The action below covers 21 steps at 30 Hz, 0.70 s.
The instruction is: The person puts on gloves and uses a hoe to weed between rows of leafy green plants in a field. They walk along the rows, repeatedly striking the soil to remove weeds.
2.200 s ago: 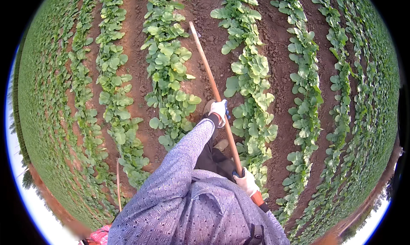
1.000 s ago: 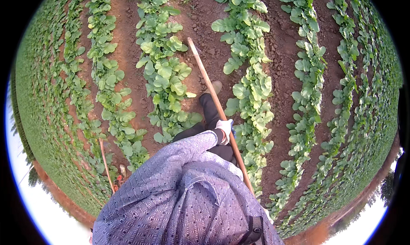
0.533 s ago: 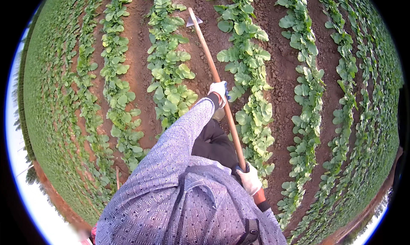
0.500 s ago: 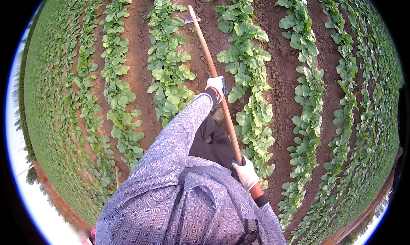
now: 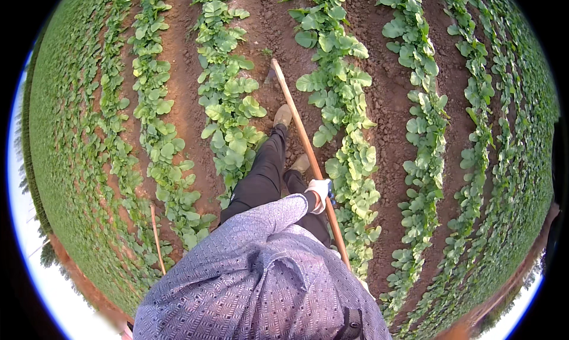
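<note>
My left hand (image 5: 320, 196), in a white glove with blue on the palm side, is closed round the wooden handle of a hoe (image 5: 301, 129). The handle slants from the soil furrow down to my right side, where its lower end goes behind my shirt. At its far end the thin blade (image 5: 269, 77) is at the soil between two leafy rows. Of my right hand (image 5: 365, 287) only a sliver of white glove shows past the shirt; its fingers are hidden.
Leafy green crop rows (image 5: 347, 103) run along both sides of the furrow (image 5: 261, 32). My shoes (image 5: 283, 116) stand in it, the left one ahead. A second wooden stick (image 5: 156, 239) leans among plants at the lower left. A small green sprig (image 5: 266, 52) lies beyond the blade.
The hoe has been drawn back toward me, its blade coming nearer along the furrow. My left hand came down with it, and my right hand slid back mostly behind the shirt. My left leg now shows.
</note>
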Each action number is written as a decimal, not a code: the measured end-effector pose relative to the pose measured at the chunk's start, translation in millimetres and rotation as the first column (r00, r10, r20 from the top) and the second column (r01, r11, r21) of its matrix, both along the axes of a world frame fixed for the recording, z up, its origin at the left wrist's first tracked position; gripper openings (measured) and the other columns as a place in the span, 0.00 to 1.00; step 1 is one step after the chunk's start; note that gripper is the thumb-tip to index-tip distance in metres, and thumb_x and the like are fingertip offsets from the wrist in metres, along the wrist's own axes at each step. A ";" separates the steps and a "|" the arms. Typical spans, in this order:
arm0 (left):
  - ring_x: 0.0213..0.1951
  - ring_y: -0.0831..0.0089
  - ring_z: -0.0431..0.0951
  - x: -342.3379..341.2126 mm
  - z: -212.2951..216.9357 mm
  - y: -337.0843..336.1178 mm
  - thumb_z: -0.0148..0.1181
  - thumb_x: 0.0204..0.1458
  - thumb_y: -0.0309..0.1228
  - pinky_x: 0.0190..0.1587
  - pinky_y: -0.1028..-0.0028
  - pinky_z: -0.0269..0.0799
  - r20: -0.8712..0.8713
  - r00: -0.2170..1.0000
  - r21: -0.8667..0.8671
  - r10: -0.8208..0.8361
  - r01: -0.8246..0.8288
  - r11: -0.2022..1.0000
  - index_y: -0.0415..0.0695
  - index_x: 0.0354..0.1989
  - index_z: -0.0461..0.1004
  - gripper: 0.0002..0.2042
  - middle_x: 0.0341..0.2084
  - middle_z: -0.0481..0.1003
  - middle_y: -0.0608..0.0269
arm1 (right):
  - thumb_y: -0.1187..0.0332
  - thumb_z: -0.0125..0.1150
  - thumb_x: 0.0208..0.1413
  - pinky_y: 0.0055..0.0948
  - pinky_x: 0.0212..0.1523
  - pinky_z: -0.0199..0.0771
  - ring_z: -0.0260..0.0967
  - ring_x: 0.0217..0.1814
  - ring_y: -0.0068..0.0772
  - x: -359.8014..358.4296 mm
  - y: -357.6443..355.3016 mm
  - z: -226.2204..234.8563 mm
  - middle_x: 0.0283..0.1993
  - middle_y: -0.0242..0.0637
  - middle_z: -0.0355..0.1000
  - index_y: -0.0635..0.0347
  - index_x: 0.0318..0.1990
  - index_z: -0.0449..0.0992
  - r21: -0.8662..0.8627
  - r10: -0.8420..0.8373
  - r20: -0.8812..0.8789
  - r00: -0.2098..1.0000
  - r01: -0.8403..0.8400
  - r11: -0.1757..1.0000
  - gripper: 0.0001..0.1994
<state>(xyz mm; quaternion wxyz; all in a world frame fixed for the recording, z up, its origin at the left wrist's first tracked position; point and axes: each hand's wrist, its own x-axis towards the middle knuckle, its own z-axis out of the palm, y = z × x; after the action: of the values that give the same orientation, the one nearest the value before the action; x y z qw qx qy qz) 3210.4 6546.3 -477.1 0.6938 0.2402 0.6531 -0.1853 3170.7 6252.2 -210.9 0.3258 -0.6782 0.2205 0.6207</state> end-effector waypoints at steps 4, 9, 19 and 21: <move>0.18 0.66 0.68 -3.9 -6.9 -9.3 0.56 0.58 0.37 0.20 0.60 0.71 -0.036 0.997 -0.096 0.070 -0.073 0.993 0.42 0.27 0.69 0.13 0.18 0.66 0.62 | 0.72 0.70 0.49 0.23 0.39 0.72 0.69 0.35 0.17 8.2 10.7 14.9 0.36 0.31 0.76 0.67 0.46 0.77 0.011 0.148 0.078 0.986 -0.149 0.989 0.16; 0.14 0.66 0.66 39.1 -15.7 96.4 0.54 0.58 0.32 0.15 0.61 0.70 0.112 0.975 0.032 0.191 -0.196 0.980 0.45 0.27 0.66 0.09 0.14 0.64 0.63 | 0.68 0.68 0.50 0.24 0.37 0.70 0.64 0.32 0.17 24.1 83.0 -45.2 0.32 0.28 0.73 0.64 0.45 0.76 0.028 0.203 0.178 0.963 -0.211 0.977 0.15; 0.14 0.68 0.69 36.1 -32.1 111.0 0.57 0.56 0.34 0.17 0.65 0.70 0.047 0.999 0.255 -0.006 -0.006 0.967 0.44 0.27 0.65 0.10 0.15 0.66 0.63 | 0.65 0.73 0.46 0.26 0.40 0.72 0.71 0.36 0.22 -8.3 90.5 -88.2 0.36 0.34 0.78 0.61 0.47 0.78 0.021 0.079 0.089 0.993 -0.081 0.996 0.20; 0.15 0.68 0.70 6.2 -70.9 77.2 0.59 0.56 0.34 0.17 0.65 0.70 -0.036 0.998 0.285 -0.049 0.058 0.957 0.44 0.27 0.66 0.11 0.15 0.67 0.63 | 0.64 0.74 0.46 0.25 0.41 0.72 0.71 0.37 0.21 -5.1 71.6 -60.3 0.37 0.34 0.78 0.60 0.49 0.77 -0.055 0.213 0.066 0.975 -0.210 0.976 0.22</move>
<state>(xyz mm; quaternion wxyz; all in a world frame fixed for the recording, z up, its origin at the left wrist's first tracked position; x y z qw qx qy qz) 3216.6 6623.5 -548.1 0.6372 0.3529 0.6761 -0.1111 3165.6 6323.7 -271.2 0.2492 -0.7271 0.1503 0.6218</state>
